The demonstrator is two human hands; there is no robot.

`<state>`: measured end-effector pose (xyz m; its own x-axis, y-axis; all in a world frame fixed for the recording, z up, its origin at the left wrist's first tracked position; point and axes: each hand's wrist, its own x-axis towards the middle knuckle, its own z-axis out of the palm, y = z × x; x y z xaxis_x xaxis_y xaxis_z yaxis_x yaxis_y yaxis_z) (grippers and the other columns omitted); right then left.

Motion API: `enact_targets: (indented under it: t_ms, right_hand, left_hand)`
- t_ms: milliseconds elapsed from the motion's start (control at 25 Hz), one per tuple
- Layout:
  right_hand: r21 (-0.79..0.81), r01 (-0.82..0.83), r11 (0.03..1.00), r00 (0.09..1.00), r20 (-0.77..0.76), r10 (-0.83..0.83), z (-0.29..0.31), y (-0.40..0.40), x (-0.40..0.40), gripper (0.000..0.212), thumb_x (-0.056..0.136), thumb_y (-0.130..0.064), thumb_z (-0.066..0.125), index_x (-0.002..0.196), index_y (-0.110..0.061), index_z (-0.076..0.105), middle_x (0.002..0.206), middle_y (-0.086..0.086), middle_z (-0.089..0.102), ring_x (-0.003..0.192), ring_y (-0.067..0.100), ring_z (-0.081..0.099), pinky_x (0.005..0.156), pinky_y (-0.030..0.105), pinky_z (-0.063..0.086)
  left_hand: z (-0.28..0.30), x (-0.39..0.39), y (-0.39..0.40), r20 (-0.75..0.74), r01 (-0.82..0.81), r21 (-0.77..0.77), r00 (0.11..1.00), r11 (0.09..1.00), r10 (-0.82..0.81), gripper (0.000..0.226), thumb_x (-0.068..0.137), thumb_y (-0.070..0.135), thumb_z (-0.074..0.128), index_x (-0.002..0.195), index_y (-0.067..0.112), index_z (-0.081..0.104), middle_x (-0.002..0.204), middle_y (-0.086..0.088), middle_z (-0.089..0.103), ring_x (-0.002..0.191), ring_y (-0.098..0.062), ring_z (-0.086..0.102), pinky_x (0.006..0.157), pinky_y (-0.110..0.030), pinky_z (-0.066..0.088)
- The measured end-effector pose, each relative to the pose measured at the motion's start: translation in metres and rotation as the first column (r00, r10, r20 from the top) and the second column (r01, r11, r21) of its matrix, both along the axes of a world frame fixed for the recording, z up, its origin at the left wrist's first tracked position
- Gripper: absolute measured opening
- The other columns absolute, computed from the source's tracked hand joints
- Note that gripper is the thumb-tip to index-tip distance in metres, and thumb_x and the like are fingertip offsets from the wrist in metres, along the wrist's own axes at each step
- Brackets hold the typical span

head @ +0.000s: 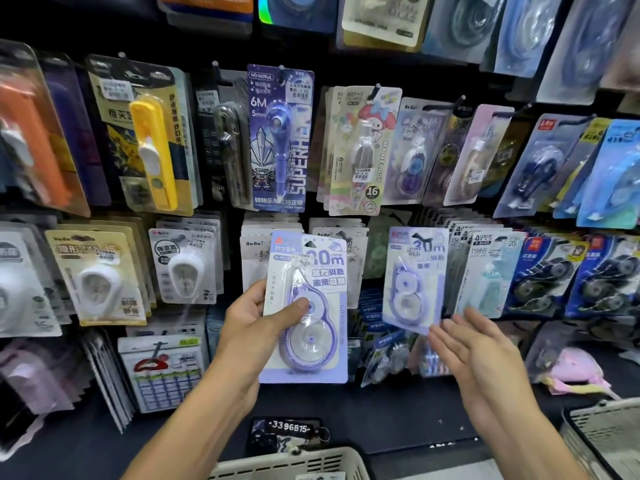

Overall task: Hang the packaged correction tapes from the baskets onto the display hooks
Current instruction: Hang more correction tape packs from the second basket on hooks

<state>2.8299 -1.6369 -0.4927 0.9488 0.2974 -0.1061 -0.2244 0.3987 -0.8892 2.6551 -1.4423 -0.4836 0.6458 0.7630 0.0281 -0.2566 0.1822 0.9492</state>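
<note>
Reaching up toward the display wall, the left hand (252,317) grips a purple correction tape pack (306,306) by its left edge, thumb pressed across the clear blister, fingers curled behind the card. The pack stands upright in front of the lower row of hanging packs, its hang hole near a hook (343,235). The right hand (474,348) is raised beside it, palm turned inward, fingers straight and relaxed, holding nothing, just below a matching purple pack (414,278) already hanging. Two pale baskets (294,462) sit at the bottom.
</note>
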Motion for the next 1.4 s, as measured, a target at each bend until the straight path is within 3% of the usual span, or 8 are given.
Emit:
enact_targets:
  t_ms: [160, 280, 440, 640, 800, 960, 1160, 1400]
  right_hand:
    - [-0.246, -0.181, 0.952, 0.961, 0.159, 0.224, 0.002, 0.014, -0.025, 0.045, 0.086, -0.016, 0.075, 0.128, -0.021, 0.058, 0.129, 0.009, 0.064, 0.104, 0.027, 0.071, 0.08, 0.034, 0.057]
    - [-0.413, -0.628, 0.66, 0.69, 0.098, 0.717, -0.005, 0.032, -0.056, 0.044, 0.075, -0.04, 0.086, 0.114, -0.027, 0.07, 0.101, 0.012, 0.078, 0.07, 0.028, 0.074, 0.055, 0.032, 0.059]
    - [-0.288, -0.386, 0.876, 0.869, 0.206, 0.45, -0.003, 0.036, -0.044, 0.042, 0.074, -0.038, 0.078, 0.109, -0.015, 0.07, 0.088, 0.014, 0.078, 0.05, 0.02, 0.065, 0.038, 0.024, 0.044]
    - [-0.27, -0.063, 0.961, 0.979, 0.169, 0.112, 0.01, 0.003, 0.001, 0.027, 0.084, -0.02, 0.076, 0.11, -0.014, 0.071, 0.087, 0.004, 0.079, 0.052, 0.016, 0.06, 0.041, 0.024, 0.042]
    - [-0.211, -0.033, 0.977, 0.995, 0.085, 0.052, 0.007, -0.005, 0.008, 0.031, 0.089, -0.02, 0.074, 0.118, -0.013, 0.065, 0.075, 0.001, 0.072, 0.04, 0.011, 0.051, 0.035, 0.024, 0.043]
    - [0.038, -0.084, 0.996, 0.983, -0.159, 0.089, -0.004, 0.003, 0.007, 0.06, 0.094, -0.004, 0.065, 0.148, -0.009, 0.039, 0.123, 0.019, 0.059, 0.087, 0.032, 0.073, 0.064, 0.033, 0.064]
    - [-0.129, -0.178, 0.975, 0.955, -0.26, 0.14, -0.038, 0.029, -0.016, 0.044, 0.103, -0.005, 0.051, 0.146, -0.005, 0.041, 0.139, 0.02, 0.054, 0.097, 0.036, 0.065, 0.087, 0.041, 0.053]
    - [-0.847, -0.459, 0.267, 0.683, -0.145, 0.716, -0.154, 0.058, -0.082, 0.008, 0.096, -0.014, 0.065, 0.103, -0.017, 0.064, 0.097, 0.009, 0.068, 0.07, 0.022, 0.065, 0.061, 0.028, 0.051]
  left_hand:
    - [-0.002, 0.002, -0.005, 0.017, -0.024, 0.03, 1.0, 0.999, 0.024, 0.03, 0.084, 0.01, 0.076, 0.113, 0.017, 0.071, 0.104, -0.003, 0.08, 0.095, -0.022, 0.077, 0.08, -0.036, 0.059]
    - [-0.007, 0.01, -0.025, 0.011, 0.071, 0.059, 0.997, 0.996, -0.072, 0.034, 0.08, 0.025, 0.075, 0.113, 0.017, 0.069, 0.104, -0.001, 0.08, 0.092, -0.019, 0.078, 0.07, -0.027, 0.061]
    - [-0.003, 0.015, -0.022, -0.165, 0.075, 0.364, 0.986, 0.928, -0.015, 0.018, 0.096, 0.035, 0.063, 0.112, 0.028, 0.066, 0.104, 0.021, 0.073, 0.099, -0.012, 0.069, 0.08, -0.021, 0.055]
    - [-0.014, -0.002, 0.025, -0.46, 0.407, 0.884, 0.664, 0.231, 0.589, 0.069, 0.098, 0.051, 0.05, 0.159, 0.035, 0.021, 0.17, 0.011, 0.006, 0.156, -0.015, 0.006, 0.126, -0.044, 0.006]
    - [-0.028, -0.007, 0.04, -0.545, 0.479, 0.832, 0.605, 0.281, 0.581, 0.078, 0.098, 0.048, 0.05, 0.162, 0.034, 0.006, 0.168, 0.01, -0.018, 0.157, -0.017, -0.01, 0.126, -0.049, -0.002]
    - [-0.036, -0.006, 0.039, -0.519, 0.444, 0.852, 0.657, 0.277, 0.547, 0.078, 0.1, 0.046, 0.047, 0.162, 0.035, 0.0, 0.16, 0.015, -0.03, 0.156, -0.013, -0.014, 0.125, -0.043, -0.006]
    - [-0.063, -0.018, 0.017, -0.551, 0.368, 0.826, 0.69, 0.427, 0.469, 0.066, 0.099, 0.038, 0.053, 0.158, 0.03, 0.025, 0.169, 0.006, 0.015, 0.155, -0.02, 0.015, 0.126, -0.046, 0.017]
    - [-0.195, -0.105, -0.004, -0.999, 0.878, 0.046, 0.029, 0.477, 0.042, 0.058, 0.095, 0.031, 0.063, 0.149, 0.025, 0.045, 0.154, -0.005, 0.047, 0.135, -0.028, 0.049, 0.108, -0.036, 0.044]
